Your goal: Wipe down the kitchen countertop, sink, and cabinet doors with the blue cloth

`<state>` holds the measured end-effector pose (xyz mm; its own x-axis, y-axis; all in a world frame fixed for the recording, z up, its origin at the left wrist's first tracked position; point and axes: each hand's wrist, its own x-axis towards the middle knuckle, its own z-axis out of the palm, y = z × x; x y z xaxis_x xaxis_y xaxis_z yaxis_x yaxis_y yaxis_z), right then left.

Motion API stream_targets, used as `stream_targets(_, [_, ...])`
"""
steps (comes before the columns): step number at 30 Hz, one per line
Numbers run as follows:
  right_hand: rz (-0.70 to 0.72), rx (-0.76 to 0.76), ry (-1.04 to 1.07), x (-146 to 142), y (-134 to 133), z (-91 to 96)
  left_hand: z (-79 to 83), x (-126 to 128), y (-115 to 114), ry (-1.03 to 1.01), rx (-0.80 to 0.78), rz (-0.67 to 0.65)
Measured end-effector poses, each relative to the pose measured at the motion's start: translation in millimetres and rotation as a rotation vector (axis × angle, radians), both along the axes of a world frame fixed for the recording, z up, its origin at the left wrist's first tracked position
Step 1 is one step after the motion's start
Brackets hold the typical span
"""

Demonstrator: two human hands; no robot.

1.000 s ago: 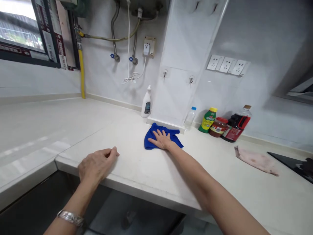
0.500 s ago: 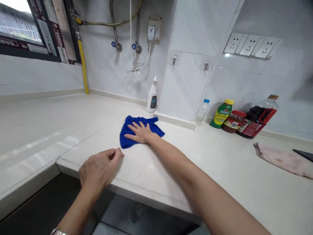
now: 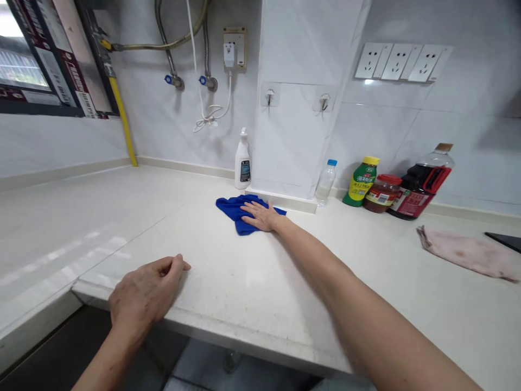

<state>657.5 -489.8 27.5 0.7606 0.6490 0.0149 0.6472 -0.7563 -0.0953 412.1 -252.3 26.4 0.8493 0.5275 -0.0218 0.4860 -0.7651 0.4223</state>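
Note:
My right hand (image 3: 261, 216) lies flat with its fingers stretched out on a rumpled blue cloth (image 3: 245, 227), pressing it against the white countertop (image 3: 228, 282). The cloth spreads out to the left of the hand, and a corner shows beyond the wrist. At the front edge of the counter rests my left hand (image 3: 146, 290), its fingers curled in and thumb and forefinger together. Nothing shows between them. Just behind the cloth, a white spray bottle (image 3: 243, 163) stands upright by the wall.
To the right along the wall stand a clear bottle with a blue cap (image 3: 326, 184), a green squeeze bottle (image 3: 361, 182), a red-lidded jar (image 3: 381, 195) and a dark sauce jug (image 3: 421, 184). A folded pinkish cloth (image 3: 468, 252) lies nearer. A wall corner (image 3: 280, 200) juts out behind the blue cloth.
My right hand has slid the blue cloth to the right and farther back, up to the jutting wall base. My left hand stays closed at the counter edge. The view has shifted slightly.

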Motion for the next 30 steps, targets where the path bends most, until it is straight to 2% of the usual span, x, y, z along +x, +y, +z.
stream_targets(7, [0.067, -0.043, -0.140, 2.8, -73.2, -8.1, 1.7, 2.4, 1.3, 0.027, 0.019, -0.002])
stream_targets(12, [-0.048, 0.002, -0.118, -10.3, -107.7, -16.2, 4.8, 2.1, -0.5, 0.046, 0.010, 0.000])
stream_targets(19, [-0.338, -0.005, -0.065, -47.9, -145.7, -15.9, 3.5, 0.3, -0.1, 0.006, -0.004, -0.020])
stream_targets(25, [-0.479, -0.072, -0.061, -85.0, -208.6, -18.9, 3.0, 1.5, 2.6, -0.007, 0.001, -0.044])
stream_targets(30, [-0.505, -0.082, -0.050, -137.0, -263.5, -26.0, 5.7, 2.0, 1.0, 0.026, 0.004, -0.023])
